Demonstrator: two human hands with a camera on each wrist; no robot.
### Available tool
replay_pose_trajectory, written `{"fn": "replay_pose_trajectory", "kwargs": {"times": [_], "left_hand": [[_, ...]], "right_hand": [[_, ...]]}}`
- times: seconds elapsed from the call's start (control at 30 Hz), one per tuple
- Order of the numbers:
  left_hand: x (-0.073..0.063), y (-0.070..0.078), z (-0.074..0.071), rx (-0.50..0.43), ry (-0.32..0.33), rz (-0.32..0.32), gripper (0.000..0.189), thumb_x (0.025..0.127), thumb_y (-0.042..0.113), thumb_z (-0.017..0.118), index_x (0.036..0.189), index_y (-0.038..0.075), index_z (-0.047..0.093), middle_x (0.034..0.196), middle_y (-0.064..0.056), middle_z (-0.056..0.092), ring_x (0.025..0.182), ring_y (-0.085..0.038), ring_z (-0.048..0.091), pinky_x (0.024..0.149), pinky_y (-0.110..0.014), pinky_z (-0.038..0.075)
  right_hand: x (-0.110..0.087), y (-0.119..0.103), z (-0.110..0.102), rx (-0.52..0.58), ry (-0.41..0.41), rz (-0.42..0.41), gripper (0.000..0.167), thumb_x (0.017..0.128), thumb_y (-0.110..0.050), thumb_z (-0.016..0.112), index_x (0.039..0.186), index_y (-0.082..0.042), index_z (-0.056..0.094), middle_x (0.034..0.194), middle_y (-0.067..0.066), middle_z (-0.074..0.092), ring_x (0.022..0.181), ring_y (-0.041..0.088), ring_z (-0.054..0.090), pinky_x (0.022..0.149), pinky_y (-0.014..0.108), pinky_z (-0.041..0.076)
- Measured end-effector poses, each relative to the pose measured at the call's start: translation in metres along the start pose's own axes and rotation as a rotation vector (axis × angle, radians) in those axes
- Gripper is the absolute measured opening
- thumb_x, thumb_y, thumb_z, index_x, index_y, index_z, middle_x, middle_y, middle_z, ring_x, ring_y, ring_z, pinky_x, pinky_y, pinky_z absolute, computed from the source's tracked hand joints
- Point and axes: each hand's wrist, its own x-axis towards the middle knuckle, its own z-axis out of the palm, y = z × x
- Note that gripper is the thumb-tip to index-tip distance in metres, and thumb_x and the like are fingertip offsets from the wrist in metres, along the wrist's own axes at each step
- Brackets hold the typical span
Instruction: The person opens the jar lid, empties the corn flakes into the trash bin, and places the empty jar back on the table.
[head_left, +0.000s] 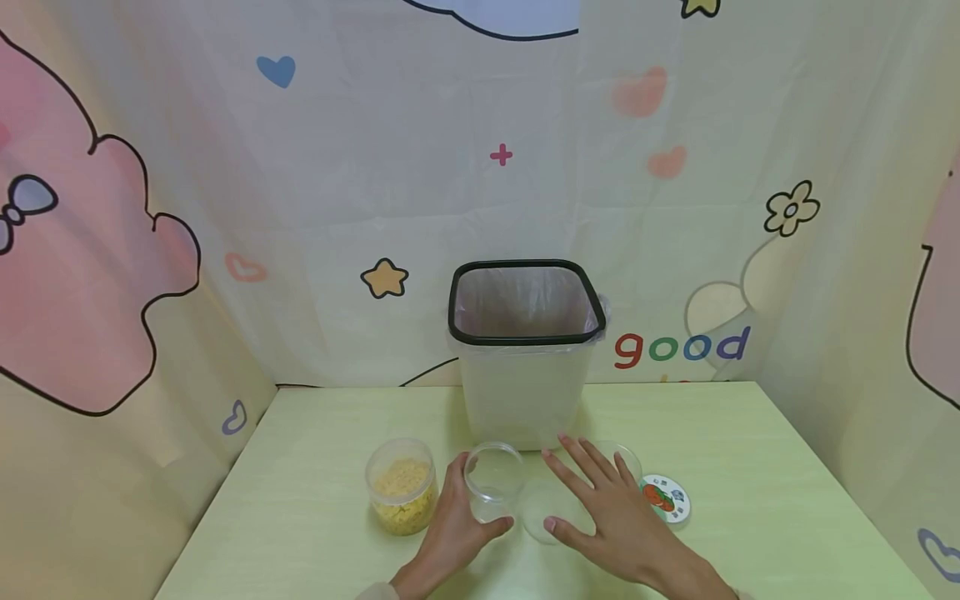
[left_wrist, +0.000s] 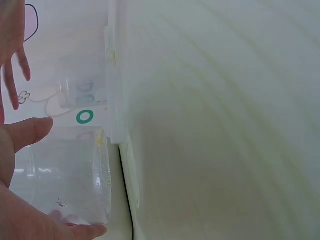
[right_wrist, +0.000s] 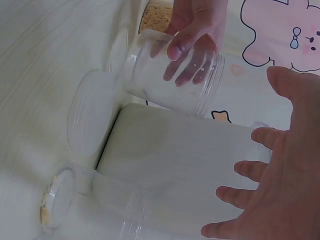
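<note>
Clear cylindrical plastic jar, held
Left hand curls fingers round its wall, presumably for steadiness; right hand, fingers wide, empty, near round translucent lid

In the head view, the left hand hides part of the clear jar it grips, and the right hand covers much of a second jar (print on the round label is too small to read). The right-wrist view's top edge cuts off the crumb jar.
</note>
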Motion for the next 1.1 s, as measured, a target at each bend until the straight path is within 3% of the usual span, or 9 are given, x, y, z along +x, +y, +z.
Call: {"fn": "replay_pose_trajectory", "kwargs": {"times": [0.33, 0.87, 1.1], "left_hand": [[0.004, -0.008, 0.006, -0.014, -0.032, -0.044, 0.106, 0.071, 0.031, 0.087, 0.149, 0.002, 0.021, 0.148, -0.020, 0.041, 0.132, -0.038, 0.047, 0.103, -0.054, 0.045], [0.005, -0.013, 0.005, -0.011, -0.058, -0.033, 0.108, 0.069, 0.025, 0.088, 0.149, 0.001, 0.020, 0.144, -0.027, 0.045, 0.128, -0.045, 0.049, 0.101, -0.057, 0.046], [0.005, -0.013, 0.003, -0.036, -0.057, -0.008, 0.116, 0.069, 0.030, 0.088, 0.154, 0.005, 0.012, 0.153, -0.027, 0.033, 0.136, -0.047, 0.041, 0.106, -0.062, 0.040]], "right_hand": [[-0.002, -0.001, 0.002, -0.042, -0.007, -0.014, 0.071, 0.090, -0.061, 0.057, 0.152, -0.035, 0.034, 0.164, -0.005, 0.021, 0.148, 0.033, 0.028, 0.110, 0.071, 0.020], [-0.004, -0.003, 0.004, -0.077, 0.006, -0.033, 0.071, 0.091, -0.060, 0.056, 0.152, -0.033, 0.035, 0.164, -0.003, 0.022, 0.147, 0.036, 0.031, 0.110, 0.070, 0.021], [-0.005, -0.005, 0.003, -0.074, 0.008, -0.025, 0.071, 0.091, -0.060, 0.056, 0.153, -0.035, 0.033, 0.164, -0.004, 0.022, 0.147, 0.035, 0.030, 0.110, 0.070, 0.020]]}}
